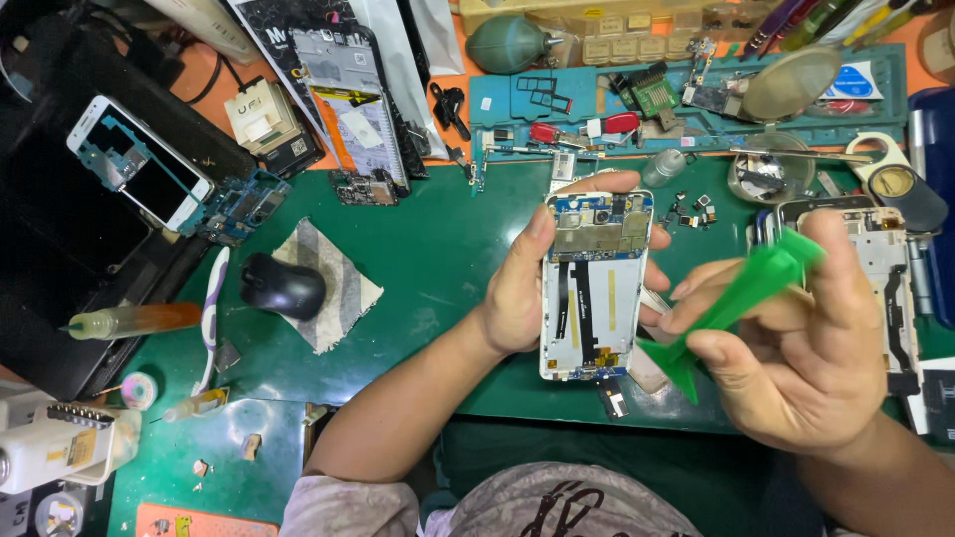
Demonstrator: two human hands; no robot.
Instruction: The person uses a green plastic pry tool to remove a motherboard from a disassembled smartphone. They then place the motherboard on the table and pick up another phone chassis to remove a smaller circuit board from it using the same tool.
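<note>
Opened smartphone held above a green work mat (418,259), pry tool at its lower right edge.

The left hand (517,293) is clamped round the opened smartphone (595,283), thumb on the left rim, fingers behind; the phone's long axis runs upright in the view, camera end farthest from the person. The right hand (806,348) lies to the phone's right, closed on a green plastic pry tool (741,298) that slants down-left, its flat tip just beside the phone's lower right corner. A black computer mouse (284,286) rests well apart, left.
</note>
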